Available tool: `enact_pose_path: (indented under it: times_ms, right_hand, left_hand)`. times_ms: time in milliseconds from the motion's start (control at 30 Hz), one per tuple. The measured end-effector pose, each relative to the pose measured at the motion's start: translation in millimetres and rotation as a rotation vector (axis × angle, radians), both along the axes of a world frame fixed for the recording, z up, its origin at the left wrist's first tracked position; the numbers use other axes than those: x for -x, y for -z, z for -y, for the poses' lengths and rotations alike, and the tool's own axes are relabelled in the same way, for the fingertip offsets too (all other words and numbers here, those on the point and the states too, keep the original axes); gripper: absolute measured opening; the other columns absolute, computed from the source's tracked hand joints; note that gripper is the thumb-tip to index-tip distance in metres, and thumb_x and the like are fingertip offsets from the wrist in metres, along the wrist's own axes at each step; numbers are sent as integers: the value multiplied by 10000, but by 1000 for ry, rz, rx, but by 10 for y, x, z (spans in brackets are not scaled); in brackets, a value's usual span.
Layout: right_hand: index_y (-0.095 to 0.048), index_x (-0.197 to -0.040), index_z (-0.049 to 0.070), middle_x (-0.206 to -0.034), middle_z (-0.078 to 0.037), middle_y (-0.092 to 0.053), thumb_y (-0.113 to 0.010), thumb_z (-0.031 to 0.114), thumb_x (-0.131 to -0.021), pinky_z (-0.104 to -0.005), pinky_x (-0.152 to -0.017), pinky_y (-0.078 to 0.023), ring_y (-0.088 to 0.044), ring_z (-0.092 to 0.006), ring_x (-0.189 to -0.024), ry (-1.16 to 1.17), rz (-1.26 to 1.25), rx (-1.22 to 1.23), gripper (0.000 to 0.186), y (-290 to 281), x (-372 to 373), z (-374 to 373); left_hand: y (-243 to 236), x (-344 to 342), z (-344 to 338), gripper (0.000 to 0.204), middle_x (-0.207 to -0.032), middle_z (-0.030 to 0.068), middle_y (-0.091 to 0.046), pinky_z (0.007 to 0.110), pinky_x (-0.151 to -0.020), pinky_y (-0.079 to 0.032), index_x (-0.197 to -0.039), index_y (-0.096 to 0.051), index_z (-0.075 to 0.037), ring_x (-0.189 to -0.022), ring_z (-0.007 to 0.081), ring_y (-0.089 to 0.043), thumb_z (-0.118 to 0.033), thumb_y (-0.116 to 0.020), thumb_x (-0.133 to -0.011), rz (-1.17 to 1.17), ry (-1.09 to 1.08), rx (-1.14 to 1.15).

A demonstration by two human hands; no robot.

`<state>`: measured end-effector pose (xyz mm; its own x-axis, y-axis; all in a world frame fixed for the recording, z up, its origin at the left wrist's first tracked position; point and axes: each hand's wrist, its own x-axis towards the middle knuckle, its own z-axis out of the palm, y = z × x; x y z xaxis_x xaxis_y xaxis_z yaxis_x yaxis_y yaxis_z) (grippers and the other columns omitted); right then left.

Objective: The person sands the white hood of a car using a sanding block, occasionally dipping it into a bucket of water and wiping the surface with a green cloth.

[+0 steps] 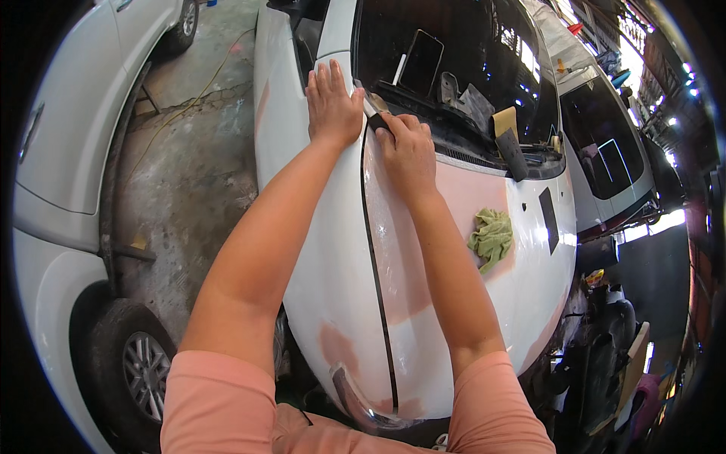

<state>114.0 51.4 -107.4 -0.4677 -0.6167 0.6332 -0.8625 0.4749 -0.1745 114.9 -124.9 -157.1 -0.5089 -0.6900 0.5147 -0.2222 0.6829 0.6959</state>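
My left hand (333,107) lies flat, fingers spread, on the white fender (321,204) beside the base of the windscreen. In my right hand (411,155) is a slim scraper-like tool (376,119) with a dark handle; its exact kind is partly hidden by my fingers. Its pale end points at the gap between the fender and the hood (454,193), close to my left fingers. Pinkish patches cover parts of the hood's white paint. A crumpled green cloth (491,238) rests on the hood, right of my right forearm.
A tan sheet (504,121) and a dark flat piece (513,155) lie at the windscreen's lower edge. A phone-like dark slab (422,62) rests on the glass (469,45). Another vehicle (68,151) stands at left across a concrete floor (193,178) with a yellow cord.
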Motion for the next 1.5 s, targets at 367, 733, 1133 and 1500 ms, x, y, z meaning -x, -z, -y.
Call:
enact_pose_path:
  times_ms: [367, 733, 1133, 1500]
  right_hand:
    - [-760, -1207, 115, -1168, -103, -710, -714, 184, -945, -468, -887, -516, -629, -336, -1051, 4, 10, -11, 274, 38, -152, -22]
    - [-758, -1226, 114, -1152, -102, -711, -707, 186, -943, -475, -878, -522, -635, -337, -1028, -14, 21, -22, 296, 120, -283, -100]
    - [-740, -1286, 93, -1151, -137, -688, -732, 172, -951, -463, -967, -498, -609, -352, -1056, -127, 183, -36, 344, 183, -567, -896]
    - [-735, -1268, 43, -1148, -157, -667, -754, 133, -939, -462, -968, -486, -602, -356, -1075, -76, 235, -61, 341, 259, -939, -1363]
  left_hand:
    - [13, -32, 78, 812, -1743, 243, -198, 527, -1328, -125, -1694, -155, -35, -1626, 430, -129, -415, -521, -1077, 9, -21, 13]
    - [-28, -121, 77, 806, -1745, 236, -196, 516, -1330, -127, -1696, -155, -42, -1632, 417, -116, -410, -519, -1078, 56, -12, -49]
    - [6, -89, 155, 820, -1738, 253, -197, 508, -1333, -128, -1696, -153, -44, -1627, 426, -124, -414, -536, -1072, 14, -70, 33]
    - [1, -146, 137, 804, -1737, 250, -203, 527, -1329, -129, -1690, -169, -29, -1625, 436, -118, -415, -519, -1079, 11, -50, -12]
